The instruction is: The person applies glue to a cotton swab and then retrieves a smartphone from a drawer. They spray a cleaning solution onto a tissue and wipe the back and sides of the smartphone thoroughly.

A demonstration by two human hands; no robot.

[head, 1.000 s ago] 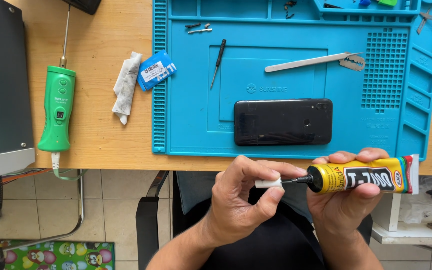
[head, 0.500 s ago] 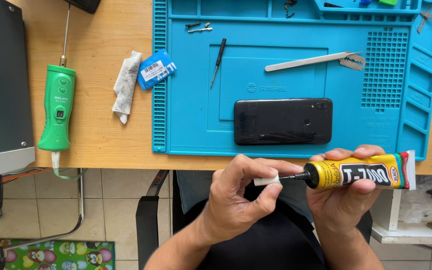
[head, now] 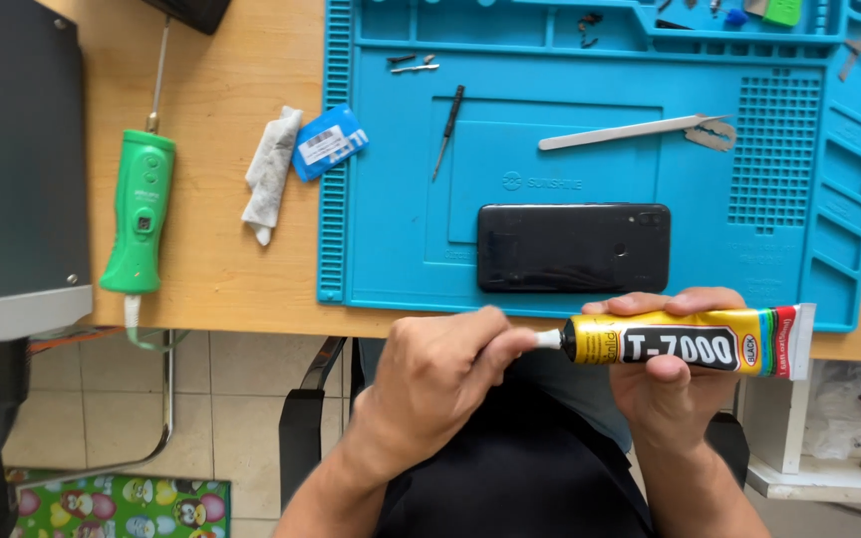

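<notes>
My right hand (head: 672, 384) grips the yellow glue tube (head: 685, 342) level, just off the counter (head: 211, 269) edge near the black phone (head: 573, 247), while my left hand (head: 437, 384) pinches its nozzle tip — best worked gently, tube kept steady.

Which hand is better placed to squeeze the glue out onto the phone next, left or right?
Probably the right hand: it already wraps the body of the glue tube, just below the black phone on the blue mat. The left hand only pinches the white cap at the tip.
</notes>
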